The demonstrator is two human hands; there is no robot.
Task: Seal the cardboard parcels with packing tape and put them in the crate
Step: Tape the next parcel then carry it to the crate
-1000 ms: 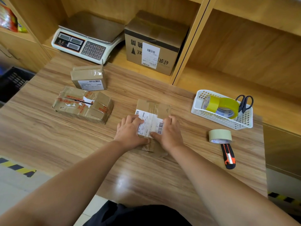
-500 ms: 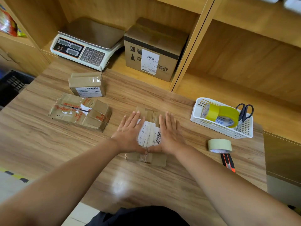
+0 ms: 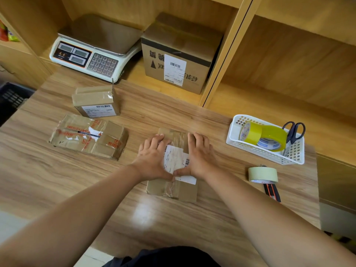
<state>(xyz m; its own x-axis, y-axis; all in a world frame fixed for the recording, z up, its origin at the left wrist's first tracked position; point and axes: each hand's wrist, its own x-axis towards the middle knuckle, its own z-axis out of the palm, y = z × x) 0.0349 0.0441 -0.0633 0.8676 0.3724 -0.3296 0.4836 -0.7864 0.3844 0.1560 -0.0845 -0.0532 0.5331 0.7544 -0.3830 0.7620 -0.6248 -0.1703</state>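
A small cardboard parcel [image 3: 185, 193] with a white shipping label and clear tape along its top lies on the wooden table [image 3: 57, 180] in front of me. My left hand [image 3: 154, 158] and my right hand [image 3: 200, 157] press down on its top side by side, thumbs meeting over the label. Two more parcels lie to the left: a flat one with red-printed tape [image 3: 88, 137] and a small box [image 3: 96, 102] behind it. A beige tape roll [image 3: 263, 174] stands to the right. A dark crate [image 3: 11, 97] shows at the left edge.
An orange-black utility knife [image 3: 272, 193] lies by the tape roll. A white basket [image 3: 269, 155] holds yellow tape [image 3: 269, 135] and scissors [image 3: 293, 130]. On the shelf behind stand a weighing scale [image 3: 90, 53] and a large carton [image 3: 179, 53].
Both hands stay on the parcel. Their fingers, spread out straight half a second ago, now lie closer together near the parcel's far end.
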